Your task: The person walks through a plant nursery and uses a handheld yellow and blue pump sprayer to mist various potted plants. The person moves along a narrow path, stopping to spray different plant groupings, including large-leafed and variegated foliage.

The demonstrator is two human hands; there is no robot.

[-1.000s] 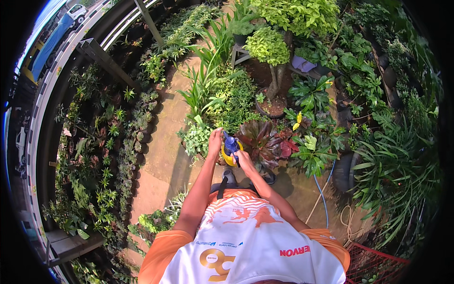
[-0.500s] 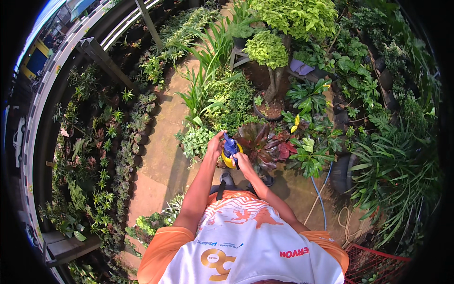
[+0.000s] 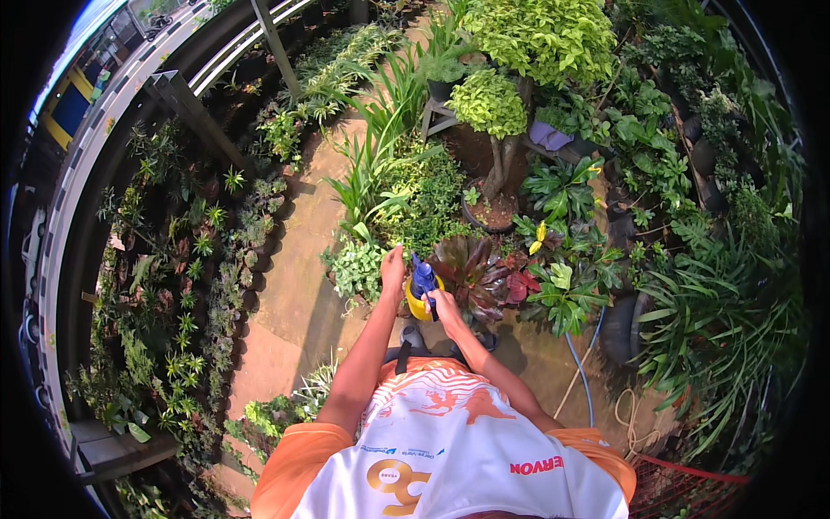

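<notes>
A pressure spray bottle with a blue pump top [image 3: 424, 277] and a yellow body [image 3: 415, 303] is in front of my waist. My right hand [image 3: 443, 307] is wrapped round its blue handle. The blue nozzle points up and away from me. Just left of the bottle is my left hand [image 3: 392, 270], apart from the nozzle, its fingers curled together with nothing visible in them. Beyond the bottle grows a dark red rosette plant [image 3: 471, 272]. A pale green leafy plant [image 3: 356, 270] stands close to my left hand.
Past the rosette stands a potted tree [image 3: 491, 212]. A paved path [image 3: 303, 225] runs away on the left beside a planted bed [image 3: 186, 285]. To the right are a blue hose [image 3: 581, 381], a black tyre [image 3: 619, 330] and a red wire frame [image 3: 692, 471].
My left hand has come away from the sprayer's nozzle and shifted slightly left. The sprayer, still in my right hand, has moved a little lower in view.
</notes>
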